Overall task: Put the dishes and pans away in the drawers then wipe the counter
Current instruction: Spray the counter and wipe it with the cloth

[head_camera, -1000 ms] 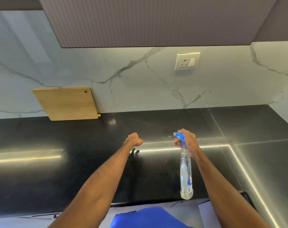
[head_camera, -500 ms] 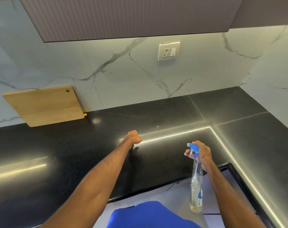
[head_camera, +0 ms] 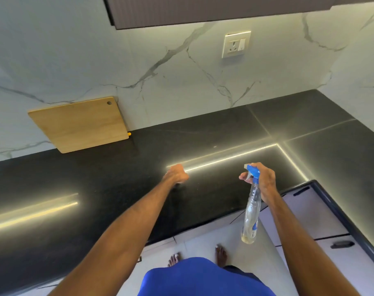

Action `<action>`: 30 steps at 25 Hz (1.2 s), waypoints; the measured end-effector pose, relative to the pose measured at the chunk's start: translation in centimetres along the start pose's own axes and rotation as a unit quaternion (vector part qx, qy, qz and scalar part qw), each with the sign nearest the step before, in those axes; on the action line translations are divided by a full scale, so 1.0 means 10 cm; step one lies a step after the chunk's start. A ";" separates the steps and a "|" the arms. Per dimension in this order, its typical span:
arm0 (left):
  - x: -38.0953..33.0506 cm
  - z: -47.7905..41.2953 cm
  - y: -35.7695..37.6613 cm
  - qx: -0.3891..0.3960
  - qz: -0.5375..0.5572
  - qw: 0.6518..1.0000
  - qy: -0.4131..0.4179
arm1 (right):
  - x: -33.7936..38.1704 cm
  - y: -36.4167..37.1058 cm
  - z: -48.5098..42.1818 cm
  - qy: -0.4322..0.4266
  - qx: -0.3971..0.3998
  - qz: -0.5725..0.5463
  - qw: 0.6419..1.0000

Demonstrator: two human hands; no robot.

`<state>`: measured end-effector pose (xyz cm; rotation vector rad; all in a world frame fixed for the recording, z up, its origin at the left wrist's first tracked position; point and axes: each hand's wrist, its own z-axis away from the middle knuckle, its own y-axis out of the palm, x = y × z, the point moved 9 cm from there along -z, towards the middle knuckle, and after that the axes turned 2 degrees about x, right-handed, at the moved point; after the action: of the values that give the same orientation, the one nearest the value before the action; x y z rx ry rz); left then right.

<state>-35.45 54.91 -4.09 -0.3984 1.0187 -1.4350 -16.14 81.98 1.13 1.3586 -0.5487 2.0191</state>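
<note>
While the right hand (head_camera: 263, 182) grips the blue trigger head of a spray bottle (head_camera: 251, 212), I see its fingers wrapped round the neck and one finger lying across the trigger. The clear bottle hangs straight down below that hand, above the front edge of the black tabletop (head_camera: 96, 178), with only a little yellowish liquid at its bottom. Its nozzle points away from me and slightly toward the left hand (head_camera: 175, 175).

That left hand is clenched into a fist, knuckles up, low over the tabletop or resting on it; I cannot tell which from my feed. Nothing shows inside the fist. The two hands are level with each other and apart, with bare tabletop between them.

Beyond the left hand and off to its left, a wooden cutting board (head_camera: 79, 123) stands on the tabletop and leans against the marble wall (head_camera: 181, 82). Up the wall beyond the right hand sits a socket (head_camera: 236, 45), under a dark cabinet (head_camera: 203, 11). Below the right hand and out to its right, pale drawers (head_camera: 309, 212) with dark handles are closed. Bare feet (head_camera: 221, 256) stand on the floor (head_camera: 203, 242) beneath the bottle.
</note>
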 end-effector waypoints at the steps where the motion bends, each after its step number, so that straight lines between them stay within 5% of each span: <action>1: 0.12 0.06 0.01 0.001 0.002 1.000 0.013 | -0.06 0.12 0.12 -0.001 -0.003 -0.004 1.000; 14: 0.24 1.74 0.40 0.110 0.079 0.948 0.287 | -0.06 1.41 1.80 -0.149 0.064 -0.053 0.985; 21: 0.94 2.80 0.51 -0.022 0.162 0.938 0.305 | 0.05 1.87 3.05 -0.224 0.112 -0.137 0.958; 30: 2.99 3.82 0.16 -0.180 0.226 0.926 0.241 | -0.34 3.69 4.59 -0.177 0.333 -0.128 0.917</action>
<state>-10.35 14.49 5.69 -0.0497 1.6641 -0.9356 -10.92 25.05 15.70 2.0949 0.2107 1.8113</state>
